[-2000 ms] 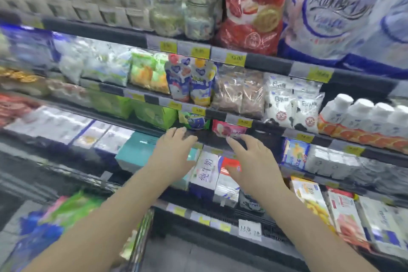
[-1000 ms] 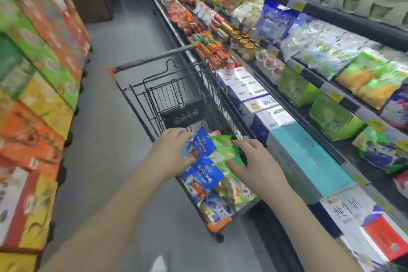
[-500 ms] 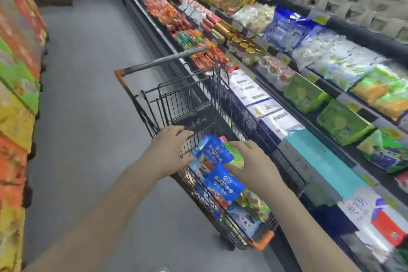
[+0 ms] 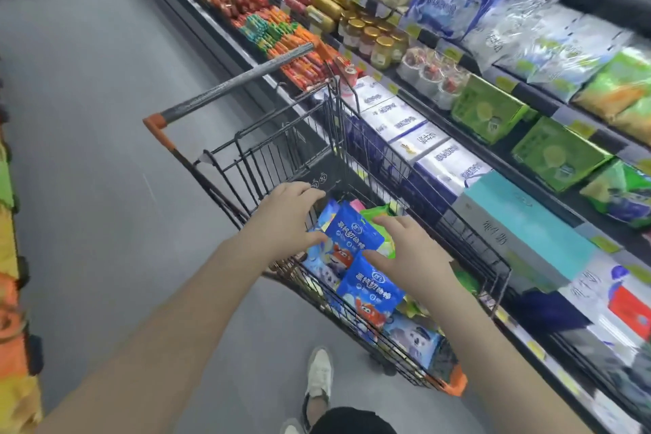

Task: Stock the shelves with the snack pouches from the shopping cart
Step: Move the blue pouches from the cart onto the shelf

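The person's left hand gripped the left edge of the upper blue pouch, thumb on its front, inside the wire shopping cart. The right hand, apart from the left, lay with fairly straight fingers against a green pouch, its thumb touching a second blue pouch below. This looked like gathering a handful: best to square the slippery pouches between both hands, close the right firmly, then lift clear of the cart's rim before turning right to the shelves.

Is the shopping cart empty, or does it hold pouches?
Not empty: blue and green snack pouches lie piled inside the shopping cart, in its wire basket.
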The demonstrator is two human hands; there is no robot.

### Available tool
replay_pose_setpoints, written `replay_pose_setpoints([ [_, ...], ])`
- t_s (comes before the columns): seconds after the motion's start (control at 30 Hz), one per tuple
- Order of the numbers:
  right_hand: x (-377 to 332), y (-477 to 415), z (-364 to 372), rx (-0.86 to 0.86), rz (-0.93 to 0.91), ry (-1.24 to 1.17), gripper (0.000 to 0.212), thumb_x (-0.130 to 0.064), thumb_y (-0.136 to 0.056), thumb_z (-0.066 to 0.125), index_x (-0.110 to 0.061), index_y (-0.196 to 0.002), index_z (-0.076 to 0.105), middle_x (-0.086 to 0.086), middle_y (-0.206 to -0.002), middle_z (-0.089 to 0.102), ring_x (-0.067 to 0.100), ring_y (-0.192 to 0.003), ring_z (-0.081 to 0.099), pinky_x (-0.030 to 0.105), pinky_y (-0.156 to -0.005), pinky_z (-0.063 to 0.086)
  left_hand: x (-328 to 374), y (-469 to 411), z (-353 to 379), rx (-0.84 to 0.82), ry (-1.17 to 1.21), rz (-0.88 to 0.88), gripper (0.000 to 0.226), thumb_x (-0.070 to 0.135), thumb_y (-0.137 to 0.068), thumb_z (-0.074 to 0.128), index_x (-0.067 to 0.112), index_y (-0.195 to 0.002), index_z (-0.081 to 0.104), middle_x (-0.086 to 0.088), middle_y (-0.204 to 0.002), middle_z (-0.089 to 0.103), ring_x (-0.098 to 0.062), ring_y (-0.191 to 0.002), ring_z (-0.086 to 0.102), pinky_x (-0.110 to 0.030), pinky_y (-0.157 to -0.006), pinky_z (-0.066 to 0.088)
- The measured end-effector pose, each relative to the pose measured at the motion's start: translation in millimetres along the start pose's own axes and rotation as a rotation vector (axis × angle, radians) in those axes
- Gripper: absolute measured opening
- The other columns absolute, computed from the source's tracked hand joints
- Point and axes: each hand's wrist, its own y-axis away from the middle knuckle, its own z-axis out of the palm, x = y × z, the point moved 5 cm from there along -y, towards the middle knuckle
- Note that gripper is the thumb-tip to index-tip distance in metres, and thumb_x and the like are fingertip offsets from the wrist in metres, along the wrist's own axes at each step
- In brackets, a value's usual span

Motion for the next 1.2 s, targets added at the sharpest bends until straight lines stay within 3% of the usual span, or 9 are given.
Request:
replay_pose_setpoints([
  [0.4,81,-50,-2,0.035,0.252,-0.116,0.072,-0.054,-0.090,0.067,-0.035,-0.153,0.038,-0.008,-0.147,0.046,0.018,-0.130,0.051,0.034,-0.100,0.046,14,-129,30,-0.209,-0.036,0.157,0.084,0.056,-0.084,0.071,0.032,-0.154,0.032,0.003,-0.160,0.029,-0.020,-0.149,0.020,-0.041,-0.121,0.026],
  [0.7,119,-43,-4,0.099,0.540,-0.188,0.074,-0.054,-0.090,0.068,-0.031,-0.153,0.038,-0.005,-0.151,0.044,0.020,-0.135,0.049,0.039,-0.109,0.044,61,-207,67,-0.385,-0.007,0.442,0.085,0.052,-0.082,0.074,0.028,-0.154,0.035,0.000,-0.157,0.033,-0.023,-0.148,0.024,-0.042,-0.121,0.026],
  [0.97,108,-40,39,0.176,0.751,-0.365,0.074,-0.059,-0.084,0.070,-0.035,-0.148,0.042,-0.007,-0.146,0.045,0.018,-0.128,0.054,0.045,-0.099,0.052,69,-224,103,-0.538,-0.012,0.626,0.084,0.049,-0.084,0.074,0.025,-0.155,0.034,-0.002,-0.160,0.031,-0.024,-0.148,0.024,-0.041,-0.122,0.025],
  [1.2,109,-37,85,0.090,0.844,-0.448,0.077,-0.054,-0.084,0.074,-0.033,-0.150,0.041,-0.007,-0.147,0.048,0.016,-0.134,0.048,0.042,-0.107,0.047,38,-230,122,-0.595,0.095,0.557,0.083,0.048,-0.084,0.076,0.025,-0.153,0.036,0.002,-0.156,0.038,-0.018,-0.146,0.031,-0.037,-0.120,0.029],
])
